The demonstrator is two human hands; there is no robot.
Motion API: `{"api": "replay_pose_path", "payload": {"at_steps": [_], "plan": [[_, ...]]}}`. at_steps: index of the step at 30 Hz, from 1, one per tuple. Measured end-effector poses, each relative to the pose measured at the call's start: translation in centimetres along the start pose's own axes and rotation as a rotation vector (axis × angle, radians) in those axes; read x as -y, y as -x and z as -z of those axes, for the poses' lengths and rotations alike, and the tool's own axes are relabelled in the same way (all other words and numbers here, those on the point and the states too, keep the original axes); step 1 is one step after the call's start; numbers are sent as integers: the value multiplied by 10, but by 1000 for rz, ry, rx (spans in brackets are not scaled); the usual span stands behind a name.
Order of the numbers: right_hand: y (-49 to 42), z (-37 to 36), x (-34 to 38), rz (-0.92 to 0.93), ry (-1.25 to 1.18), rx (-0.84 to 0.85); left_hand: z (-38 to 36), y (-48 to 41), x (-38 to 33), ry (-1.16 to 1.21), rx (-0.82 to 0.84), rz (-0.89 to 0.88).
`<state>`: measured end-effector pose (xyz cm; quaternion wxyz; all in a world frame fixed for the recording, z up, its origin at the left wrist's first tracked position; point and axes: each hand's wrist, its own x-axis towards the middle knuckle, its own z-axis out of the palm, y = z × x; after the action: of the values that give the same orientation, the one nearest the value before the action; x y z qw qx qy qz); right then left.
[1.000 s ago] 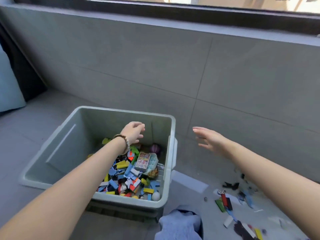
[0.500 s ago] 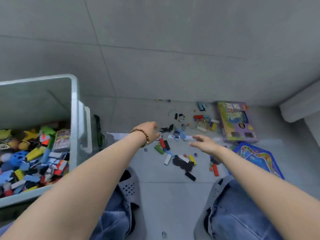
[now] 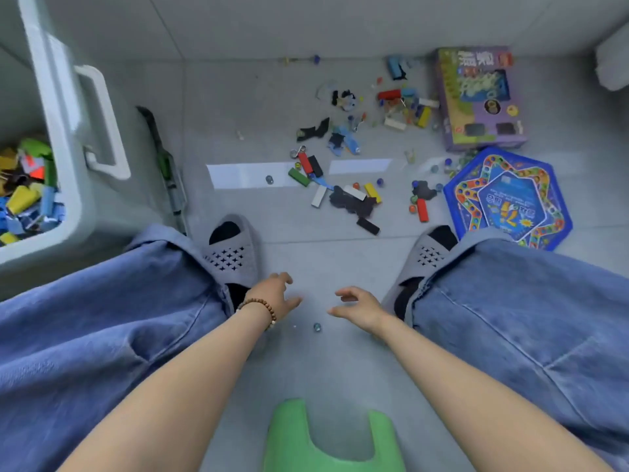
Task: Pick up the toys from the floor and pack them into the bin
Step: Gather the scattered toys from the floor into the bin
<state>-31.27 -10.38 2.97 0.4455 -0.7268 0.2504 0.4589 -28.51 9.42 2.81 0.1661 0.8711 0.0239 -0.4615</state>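
Observation:
A small glass marble [image 3: 317,327] lies on the grey floor between my feet. My left hand [image 3: 275,294], with a bead bracelet on the wrist, hovers just left of it, fingers loosely spread and empty. My right hand [image 3: 357,304] hovers just right of it, also relaxed and empty. Farther ahead lies a scatter of coloured blocks [image 3: 340,189], black puzzle pieces and more marbles. The grey bin [image 3: 64,137] stands at the left, with many blocks and toys inside.
A purple game box [image 3: 480,97] and a blue hexagonal game board [image 3: 510,199] lie at the right. A green stool [image 3: 326,441] is under me. My grey slippers [image 3: 231,253] flank the marble. A dark green tool [image 3: 166,168] lies beside the bin.
My view swung from the bin down to the floor between my feet. Both hands drew back from the block scatter and now hover on either side of the near marble.

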Motion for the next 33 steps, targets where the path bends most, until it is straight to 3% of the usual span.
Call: {"api": "replay_pose_path", "payload": {"at_steps": [4, 10, 19, 23, 26, 31, 33], "plan": [[13, -33, -33, -41, -82, -6, -39, 13, 4, 81, 61, 87], [7, -59, -49, -121, -350, -32, -88, 9, -12, 513, 6, 200], [-8, -53, -39, -136, -536, 22, -90, -14, -23, 640, -47, 143], [-12, -24, -13, -72, -467, 16, -49, -24, -32, 730, -45, 97], [-6, 17, 20, 11, -216, -27, 13, -21, -42, 764, -25, 41], [25, 115, 111, 191, 169, -89, 165, 10, -72, 360, -88, -96], [38, 148, 151, 248, 251, -120, 213, 26, -89, 336, -110, -151]]}}
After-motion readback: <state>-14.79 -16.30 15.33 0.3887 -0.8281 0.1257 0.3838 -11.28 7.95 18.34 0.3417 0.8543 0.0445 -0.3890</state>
